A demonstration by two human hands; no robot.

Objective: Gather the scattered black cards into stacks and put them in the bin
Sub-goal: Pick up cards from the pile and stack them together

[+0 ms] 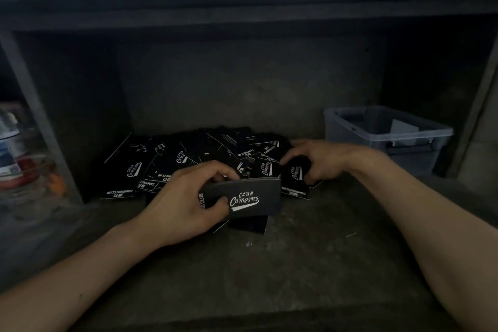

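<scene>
Shelf of grey concrete carries a loose pile of black cards against its back wall. A translucent grey bin stands at the right, well apart from the pile. Of the two hands, the left hand grips a squared stack printed "Club Camping" just in front of the pile. The right hand curls its fingers round a single card at the pile's right edge.

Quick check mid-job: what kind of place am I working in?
Probably a storage nook: a bare concrete alcove, a clear plastic bin at its right, black cards heaped on its floor.
</scene>
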